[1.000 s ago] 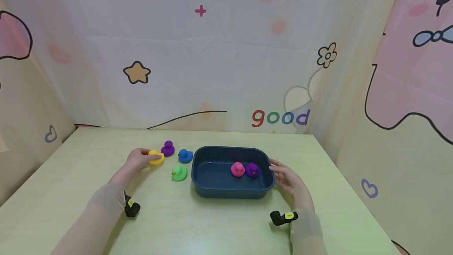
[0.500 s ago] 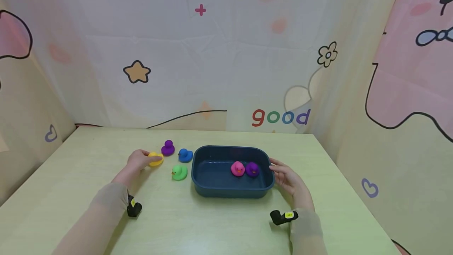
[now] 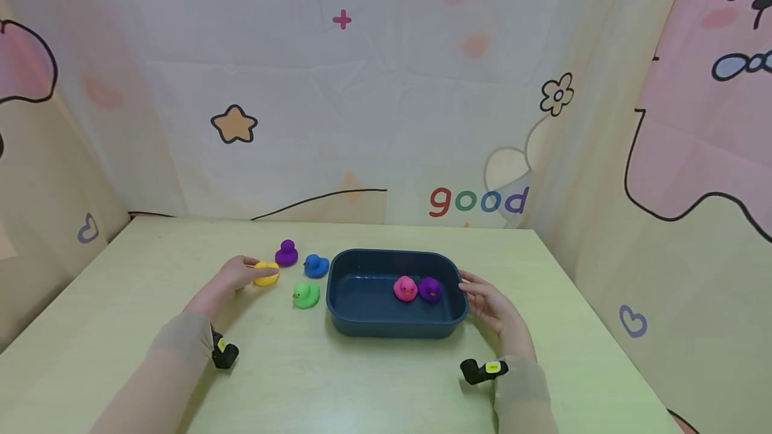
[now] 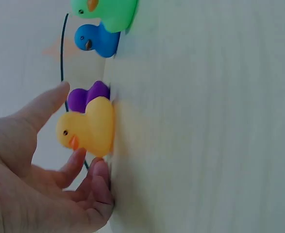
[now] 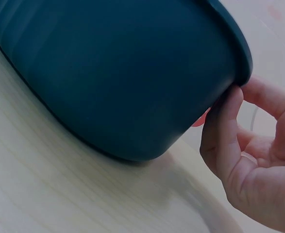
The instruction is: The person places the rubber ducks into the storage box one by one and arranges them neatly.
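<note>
A yellow rubber duck (image 4: 99, 127) stands on the table beneath my left hand (image 3: 236, 274). The left thumb (image 4: 50, 104) is apart from the duck, while a fingertip lies by its beak. My right hand (image 5: 259, 155) holds the rim at the right end of a dark blue plastic basin (image 3: 395, 328) with its fingertips. Inside the basin sit a pink duck (image 3: 405, 288) and a purple duck (image 3: 431, 289), side by side. Left of it are a green duck (image 3: 306, 295), a blue duck (image 3: 316, 266) and another purple duck (image 3: 287, 254), which is partly behind the yellow one in the left wrist view.
The pale wooden table (image 3: 362, 387) ends at a printed cloth backdrop (image 3: 386, 119). Cloth also hangs along both sides. A small black device with a yellow label sits at each wrist, the left device (image 3: 224, 351) and the right device (image 3: 484, 371).
The yellow duck has shifted slightly toward the person, with my left hand around it. My right hand and the basin have stayed in place.
</note>
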